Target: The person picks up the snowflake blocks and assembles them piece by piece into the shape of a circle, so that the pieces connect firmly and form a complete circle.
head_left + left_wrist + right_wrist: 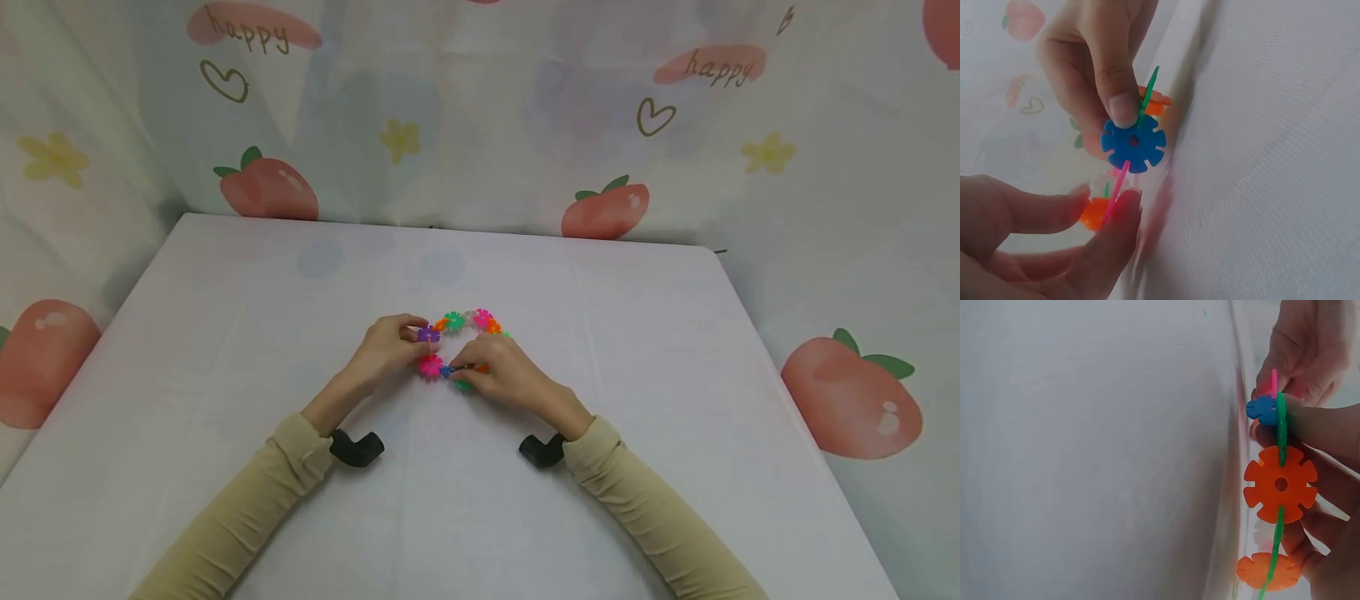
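Note:
A ring of notched plastic snowflake discs in several colours stands over the table, with a green disc (453, 320) at its far side. My left hand (386, 343) grips the ring's left side, by the purple disc (428, 334). In the left wrist view its thumb and finger are about an orange disc (1094, 214) beside the edge-on pink disc (1117, 190). My right hand (510, 371) pinches the blue disc (1134, 144), which is slotted into the pink one and a green one (1149, 97). Another orange disc (1280, 485) hangs below the right fingers.
A white cloth covers the table (450, 517). Two black bent tubes (358, 450) show beside the wrists, one at each sleeve. Behind the table hangs a curtain (480, 108) printed with fruit, flowers and writing.

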A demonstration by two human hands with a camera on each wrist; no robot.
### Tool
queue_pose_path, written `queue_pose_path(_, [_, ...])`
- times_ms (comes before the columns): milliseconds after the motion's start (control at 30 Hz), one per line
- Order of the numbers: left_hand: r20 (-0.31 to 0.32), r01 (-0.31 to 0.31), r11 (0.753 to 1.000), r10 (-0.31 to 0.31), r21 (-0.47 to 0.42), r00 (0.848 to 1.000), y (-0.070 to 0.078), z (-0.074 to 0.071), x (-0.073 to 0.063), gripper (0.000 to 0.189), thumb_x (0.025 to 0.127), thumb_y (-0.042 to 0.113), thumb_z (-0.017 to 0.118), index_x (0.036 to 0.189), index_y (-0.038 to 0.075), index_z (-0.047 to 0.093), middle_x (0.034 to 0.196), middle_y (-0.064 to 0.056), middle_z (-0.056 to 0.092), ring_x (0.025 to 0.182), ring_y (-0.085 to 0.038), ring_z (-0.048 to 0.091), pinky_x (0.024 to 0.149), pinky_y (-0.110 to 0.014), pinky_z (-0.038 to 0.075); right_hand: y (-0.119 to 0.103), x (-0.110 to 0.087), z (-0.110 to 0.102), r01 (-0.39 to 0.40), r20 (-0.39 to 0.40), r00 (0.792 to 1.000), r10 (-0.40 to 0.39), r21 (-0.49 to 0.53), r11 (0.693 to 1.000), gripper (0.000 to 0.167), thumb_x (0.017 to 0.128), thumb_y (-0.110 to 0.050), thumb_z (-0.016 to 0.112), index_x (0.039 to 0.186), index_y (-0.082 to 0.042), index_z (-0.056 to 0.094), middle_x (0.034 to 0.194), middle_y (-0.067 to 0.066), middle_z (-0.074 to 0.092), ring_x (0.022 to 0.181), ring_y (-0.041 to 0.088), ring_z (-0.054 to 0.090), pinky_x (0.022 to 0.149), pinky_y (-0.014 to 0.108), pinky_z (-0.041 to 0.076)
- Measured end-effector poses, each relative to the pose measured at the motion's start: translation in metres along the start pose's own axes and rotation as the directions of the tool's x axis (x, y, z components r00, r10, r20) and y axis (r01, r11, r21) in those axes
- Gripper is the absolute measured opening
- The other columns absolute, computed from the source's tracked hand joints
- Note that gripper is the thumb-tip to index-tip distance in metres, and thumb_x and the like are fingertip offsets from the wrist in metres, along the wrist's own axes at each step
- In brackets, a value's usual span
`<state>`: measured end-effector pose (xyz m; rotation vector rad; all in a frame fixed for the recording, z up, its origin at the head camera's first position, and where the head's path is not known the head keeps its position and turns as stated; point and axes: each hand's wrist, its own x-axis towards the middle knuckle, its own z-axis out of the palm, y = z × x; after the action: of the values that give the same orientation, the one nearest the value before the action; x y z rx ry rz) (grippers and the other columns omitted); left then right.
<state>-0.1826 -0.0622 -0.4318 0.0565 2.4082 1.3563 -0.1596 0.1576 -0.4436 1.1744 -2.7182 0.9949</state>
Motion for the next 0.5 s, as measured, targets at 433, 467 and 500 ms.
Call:
queue_pose_path(433, [-0.004, 0.005, 1.000, -0.005, 0.024, 1.000, -0.0015, -0.0029, 0.0022, 0.056, 0.096, 0.027, 0.075, 0.143, 0.003, 0.059, 0.129, -0.020, 0.064, 0.115, -0.029, 0.057, 0.085, -0.030, 0.053, -0.0015, 0.0030, 0.0041, 0.003, -0.023, 1.000, -0.001, 0.053, 0.999, 0.009, 0.088, -0.007, 0.081, 0.096, -0.002, 0.081, 0.092, 0.006, 0.078, 0.083, 0.017, 0.069, 0.073, 0.032, 0.056])
queue_pose_path(467, [0.001, 0.005, 1.000, -0.005, 0.030, 1.000, -0.0019, -0.0033, 0.0025, 0.056, 0.096, 0.028, 0.075, 0.143, 0.003, 0.059, 0.129, -0.019, 0.064, 0.114, -0.029, 0.057, 0.085, -0.031, 0.053, -0.0016, 0.0026, 0.0037, -0.003, -0.015, 1.000, 0.003, 0.051, 0.999, 0.010, 0.088, -0.007, 0.081, 0.097, -0.003, 0.081, 0.093, 0.006, 0.078, 0.083, 0.017, 0.069, 0.074, 0.032, 0.057])
queue_pose_path(500, [0.006, 0.005, 0.999, -0.005, 0.037, 1.000, -0.0022, -0.0040, 0.0026, 0.056, 0.096, 0.028, 0.075, 0.143, 0.003, 0.059, 0.128, -0.019, 0.063, 0.113, -0.029, 0.057, 0.085, -0.031, 0.052, -0.0016, 0.0022, 0.0030, -0.008, -0.006, 1.000, 0.008, 0.047, 0.999, 0.010, 0.088, -0.008, 0.080, 0.097, -0.003, 0.081, 0.093, 0.006, 0.078, 0.083, 0.016, 0.069, 0.074, 0.031, 0.056])
